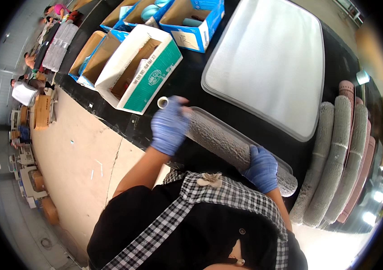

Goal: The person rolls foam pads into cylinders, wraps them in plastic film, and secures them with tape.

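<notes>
A grey textured mat point(218, 139), rolled into a long tube, lies slantwise in front of me, with a flat grey edge showing along its far side. My right hand point(262, 168), in a blue glove, is wrapped over the roll near its right end. At the roll's left end is my left hand point(171, 126), also gloved in blue, with bare fingertips and some motion blur. A small roll of tape point(162, 102) with a pale hollow core sticks out from its curled fingers. Whether the left hand also touches the mat is hard to see.
A stack of flat grey mats point(268, 63) lies beyond on the black table point(187, 72). Open cartons point(155, 81) stand at the far left. Several rolled grey and pink mats point(335, 157) lie at right, near another tape roll point(362, 77). Other people point(29, 83) are far left.
</notes>
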`<state>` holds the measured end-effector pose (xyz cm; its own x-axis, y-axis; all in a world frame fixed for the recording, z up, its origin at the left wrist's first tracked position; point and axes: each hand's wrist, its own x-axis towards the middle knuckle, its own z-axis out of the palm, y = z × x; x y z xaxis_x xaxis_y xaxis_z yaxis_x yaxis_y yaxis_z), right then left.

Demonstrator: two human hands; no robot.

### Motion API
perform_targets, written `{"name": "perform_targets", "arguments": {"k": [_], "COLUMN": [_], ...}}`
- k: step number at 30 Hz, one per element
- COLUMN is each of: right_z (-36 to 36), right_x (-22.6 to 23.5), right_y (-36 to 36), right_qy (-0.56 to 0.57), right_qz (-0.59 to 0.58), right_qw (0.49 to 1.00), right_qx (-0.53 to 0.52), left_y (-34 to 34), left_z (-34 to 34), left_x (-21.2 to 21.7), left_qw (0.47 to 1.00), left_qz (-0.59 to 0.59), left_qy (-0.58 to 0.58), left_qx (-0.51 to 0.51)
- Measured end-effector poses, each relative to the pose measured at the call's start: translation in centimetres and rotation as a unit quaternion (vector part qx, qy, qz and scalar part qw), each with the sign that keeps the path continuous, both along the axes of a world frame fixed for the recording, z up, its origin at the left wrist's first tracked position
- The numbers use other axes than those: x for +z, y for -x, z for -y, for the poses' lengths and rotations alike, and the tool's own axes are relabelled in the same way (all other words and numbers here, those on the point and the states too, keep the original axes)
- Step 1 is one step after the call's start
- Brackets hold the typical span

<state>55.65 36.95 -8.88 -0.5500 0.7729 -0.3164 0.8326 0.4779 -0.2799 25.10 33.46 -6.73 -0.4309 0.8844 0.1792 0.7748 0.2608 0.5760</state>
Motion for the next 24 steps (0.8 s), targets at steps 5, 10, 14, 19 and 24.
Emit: {"name": "perform_targets", "arguments": {"k": [5,10,14,19,24], "right_z": [-2.0,-2.6,-2.2,-2.5,-3.9], "right_x": [0.2,0.6,-0.2,-1.3,-2.2], "right_y": [0.2,-0.2,-0.8,-2.6,-4.5], "right_qy": [0.067,0.083,0.074,0.127,0.335], "right_qz": [0.029,0.058,0.03,-0.188,-0.524], "right_qw": [0.997,0.995,0.997,0.973,0.763], "right_qx": [0.016,0.0,0.025,-0.036,-0.177], "left_y": [8.4,7.6,-3.0,-10.5,-11.0], "left_z": [1.7,-1.1,-2.3,-2.6,-2.5], "left_x": [-5.0,-6.1,-0.4,-2.6,-3.5], "left_qw": [0.961,0.945,0.823,0.788,0.782], "left_qz": [-0.122,0.321,0.554,0.523,0.506], "left_qy": [0.248,0.001,0.071,0.23,0.283], "left_qx": [0.034,0.063,-0.098,-0.228,-0.227]}}
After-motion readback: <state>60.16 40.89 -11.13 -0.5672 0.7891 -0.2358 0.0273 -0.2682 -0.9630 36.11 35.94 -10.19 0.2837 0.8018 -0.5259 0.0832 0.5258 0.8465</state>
